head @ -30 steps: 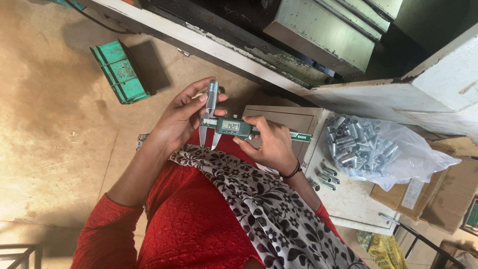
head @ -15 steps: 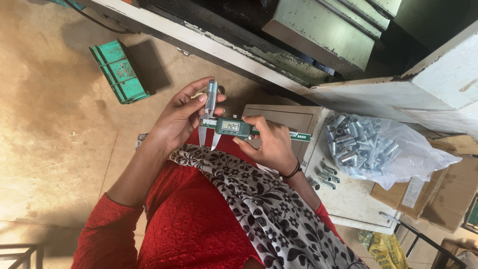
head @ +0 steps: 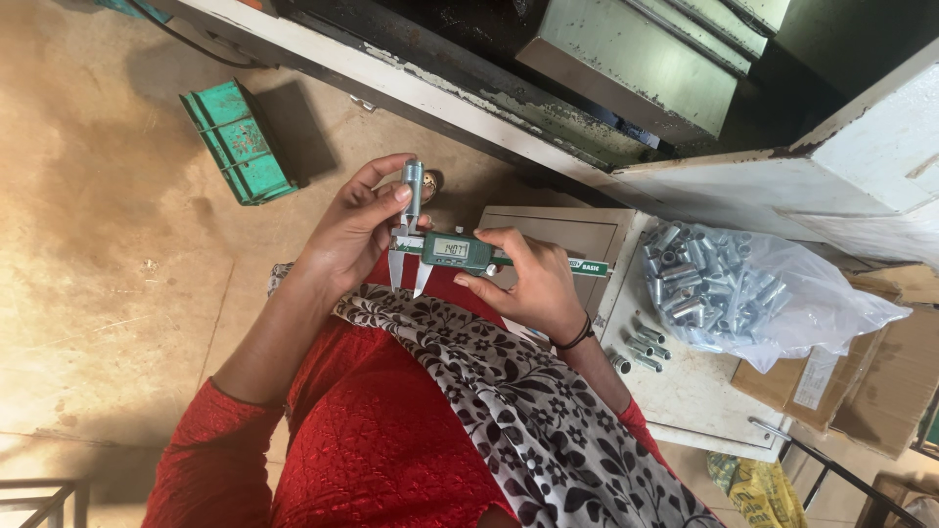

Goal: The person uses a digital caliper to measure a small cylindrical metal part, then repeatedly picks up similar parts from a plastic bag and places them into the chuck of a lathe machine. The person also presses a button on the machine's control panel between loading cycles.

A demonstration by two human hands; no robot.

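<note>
A metal tube (head: pixel 413 188) is pinched upright in the left hand (head: pixel 357 230), set between the blades of a caliper (head: pixel 460 252) gripped by the right hand (head: pixel 528 284). Measuring is under way; the display must be read. More tubes are bagged (head: pixel 729 284) at three o'clock on the worktop (head: pixel 685 391).

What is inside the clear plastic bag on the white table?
The clear plastic bag holds many short grey metal cylinders, heaped together. Those lower in the heap are covered, so their number cannot be told.
</note>
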